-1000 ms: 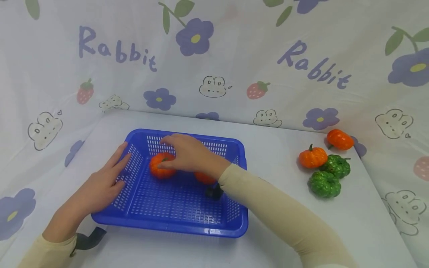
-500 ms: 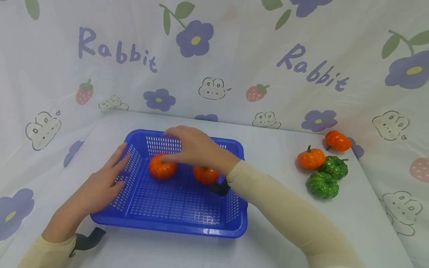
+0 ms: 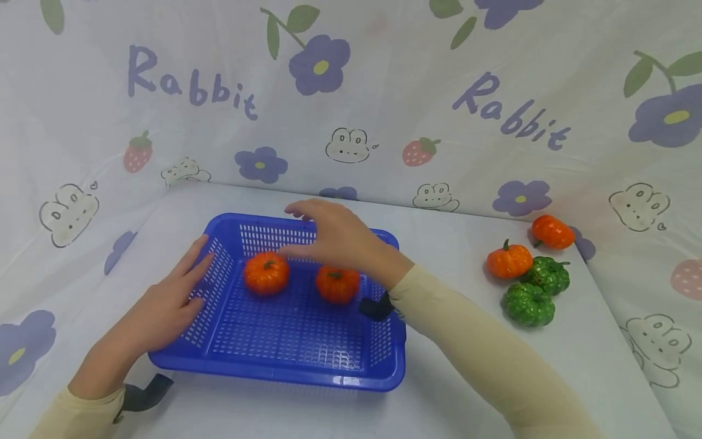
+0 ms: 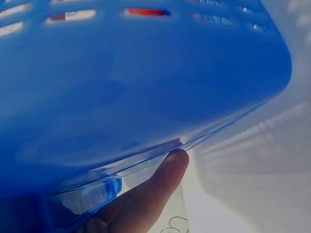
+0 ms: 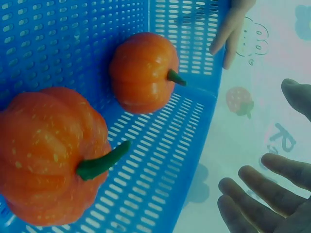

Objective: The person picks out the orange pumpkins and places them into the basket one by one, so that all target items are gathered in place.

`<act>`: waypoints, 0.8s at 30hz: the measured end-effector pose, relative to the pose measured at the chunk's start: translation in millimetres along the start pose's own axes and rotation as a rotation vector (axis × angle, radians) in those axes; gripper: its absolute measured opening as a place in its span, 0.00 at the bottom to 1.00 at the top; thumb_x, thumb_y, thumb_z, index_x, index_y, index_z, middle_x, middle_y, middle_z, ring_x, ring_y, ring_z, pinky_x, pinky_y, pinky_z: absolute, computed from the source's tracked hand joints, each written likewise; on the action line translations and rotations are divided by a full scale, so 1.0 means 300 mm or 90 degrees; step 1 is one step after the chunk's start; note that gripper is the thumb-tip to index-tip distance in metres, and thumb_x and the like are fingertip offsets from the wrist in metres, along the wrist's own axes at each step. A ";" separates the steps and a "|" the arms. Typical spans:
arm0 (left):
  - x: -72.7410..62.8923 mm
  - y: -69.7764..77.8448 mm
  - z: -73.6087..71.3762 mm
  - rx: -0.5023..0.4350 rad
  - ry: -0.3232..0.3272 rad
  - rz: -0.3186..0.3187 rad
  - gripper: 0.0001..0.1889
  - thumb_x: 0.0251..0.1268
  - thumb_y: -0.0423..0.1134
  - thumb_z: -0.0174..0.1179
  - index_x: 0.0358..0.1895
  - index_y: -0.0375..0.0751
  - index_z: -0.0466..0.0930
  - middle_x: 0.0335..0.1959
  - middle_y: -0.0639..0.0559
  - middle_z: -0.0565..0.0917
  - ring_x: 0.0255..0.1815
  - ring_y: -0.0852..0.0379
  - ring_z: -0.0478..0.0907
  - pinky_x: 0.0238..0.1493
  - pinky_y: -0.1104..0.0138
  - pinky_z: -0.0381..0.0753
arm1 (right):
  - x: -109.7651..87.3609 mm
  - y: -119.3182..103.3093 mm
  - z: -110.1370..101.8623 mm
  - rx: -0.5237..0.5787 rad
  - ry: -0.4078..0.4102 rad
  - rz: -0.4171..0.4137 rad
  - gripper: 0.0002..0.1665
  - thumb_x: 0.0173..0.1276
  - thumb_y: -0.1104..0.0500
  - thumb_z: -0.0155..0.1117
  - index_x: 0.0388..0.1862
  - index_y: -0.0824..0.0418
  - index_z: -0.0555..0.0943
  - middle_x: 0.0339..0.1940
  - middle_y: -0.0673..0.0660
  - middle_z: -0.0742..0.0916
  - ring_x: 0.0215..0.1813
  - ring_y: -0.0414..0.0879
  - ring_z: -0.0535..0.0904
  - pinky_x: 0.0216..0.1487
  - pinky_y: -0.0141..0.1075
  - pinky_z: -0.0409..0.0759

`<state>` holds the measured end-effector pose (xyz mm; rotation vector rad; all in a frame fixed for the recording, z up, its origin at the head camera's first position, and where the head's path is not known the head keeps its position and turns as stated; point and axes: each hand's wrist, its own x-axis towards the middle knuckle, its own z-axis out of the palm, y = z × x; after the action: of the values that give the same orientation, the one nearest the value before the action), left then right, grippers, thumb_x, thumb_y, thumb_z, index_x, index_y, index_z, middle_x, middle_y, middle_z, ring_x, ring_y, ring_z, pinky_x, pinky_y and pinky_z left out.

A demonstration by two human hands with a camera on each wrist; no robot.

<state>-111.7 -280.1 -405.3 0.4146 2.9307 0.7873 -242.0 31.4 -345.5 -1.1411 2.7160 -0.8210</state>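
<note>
A blue plastic basket (image 3: 280, 379) with slotted walls stands on the white table, and two small orange pumpkins lie in it. The left pumpkin (image 3: 266, 275) is close to the basket's left wall; the right pumpkin (image 3: 338, 286) lies apart from it. My left hand (image 3: 167, 308) rests on the basket's left rim with its fingers extended. In the left wrist view one finger (image 4: 167, 172) touches the basket's edge. Above the back of the basket, my right hand (image 3: 351, 241) has spread, slightly bent fingers and holds nothing. Its fingers (image 5: 262, 170) are clear of both pumpkins in the right wrist view.
On the table's right side sit two more orange pumpkins, one nearer (image 3: 509, 261) and one farther (image 3: 553, 232). Two green pumpkins (image 3: 529, 303) lie in front of them, close together. A patterned cloth (image 3: 384, 79) hangs behind the table.
My right hand has let go of the left pumpkin and moved up and to the right, which uncovers both pumpkins in the basket. The left hand has stayed at the rim.
</note>
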 end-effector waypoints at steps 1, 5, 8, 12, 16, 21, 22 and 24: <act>0.000 0.001 0.000 0.000 0.001 0.001 0.38 0.77 0.28 0.56 0.86 0.29 0.52 0.92 0.44 0.34 0.78 0.23 0.64 0.71 0.32 0.70 | -0.004 0.002 -0.002 0.002 0.003 0.001 0.46 0.68 0.33 0.76 0.78 0.53 0.78 0.69 0.50 0.85 0.68 0.46 0.80 0.70 0.43 0.80; -0.003 0.002 0.001 0.001 0.002 0.002 0.38 0.77 0.28 0.56 0.86 0.29 0.52 0.92 0.44 0.34 0.78 0.23 0.65 0.70 0.32 0.71 | -0.020 0.011 -0.010 0.005 0.014 -0.002 0.45 0.69 0.34 0.76 0.77 0.53 0.78 0.69 0.50 0.85 0.67 0.47 0.81 0.69 0.43 0.81; -0.004 0.002 0.002 0.001 0.002 0.003 0.38 0.77 0.27 0.55 0.86 0.28 0.52 0.91 0.44 0.34 0.77 0.22 0.65 0.70 0.32 0.71 | -0.030 0.019 -0.015 0.001 0.017 -0.002 0.44 0.69 0.34 0.76 0.77 0.53 0.79 0.69 0.51 0.85 0.67 0.47 0.81 0.69 0.44 0.81; -0.005 0.003 0.001 0.001 0.003 0.004 0.38 0.77 0.27 0.55 0.86 0.28 0.52 0.91 0.44 0.35 0.77 0.22 0.66 0.70 0.32 0.71 | -0.043 0.032 -0.022 0.001 0.025 0.003 0.44 0.69 0.34 0.76 0.77 0.53 0.79 0.68 0.51 0.85 0.68 0.48 0.81 0.70 0.45 0.81; -0.005 0.003 0.002 0.003 0.004 0.003 0.38 0.77 0.28 0.56 0.86 0.29 0.52 0.92 0.44 0.34 0.77 0.22 0.66 0.70 0.32 0.71 | -0.056 0.042 -0.032 0.004 0.033 0.003 0.44 0.69 0.34 0.76 0.77 0.54 0.79 0.68 0.51 0.85 0.68 0.50 0.81 0.69 0.45 0.81; -0.007 0.002 0.004 -0.001 0.004 0.002 0.38 0.77 0.27 0.55 0.86 0.28 0.52 0.92 0.45 0.34 0.78 0.22 0.65 0.70 0.32 0.71 | -0.076 0.048 -0.045 0.008 0.038 0.013 0.43 0.69 0.34 0.76 0.77 0.53 0.78 0.68 0.51 0.85 0.67 0.48 0.80 0.68 0.45 0.82; -0.008 0.001 0.004 -0.001 0.004 0.001 0.38 0.77 0.27 0.55 0.86 0.28 0.52 0.92 0.45 0.34 0.78 0.22 0.64 0.70 0.32 0.70 | -0.080 0.049 -0.047 0.009 0.040 0.016 0.44 0.69 0.34 0.76 0.77 0.52 0.78 0.68 0.51 0.85 0.67 0.48 0.80 0.68 0.46 0.82; -0.008 0.000 0.004 -0.001 0.002 0.000 0.38 0.77 0.27 0.55 0.86 0.28 0.52 0.92 0.46 0.33 0.79 0.23 0.63 0.71 0.32 0.70 | -0.087 0.052 -0.051 0.009 0.042 0.022 0.43 0.69 0.34 0.76 0.77 0.52 0.78 0.68 0.50 0.85 0.67 0.46 0.80 0.68 0.46 0.82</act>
<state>-109.1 -280.1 -406.4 0.4130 2.9322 0.7911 -237.4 65.1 -343.6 -1.0795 2.7702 -0.8875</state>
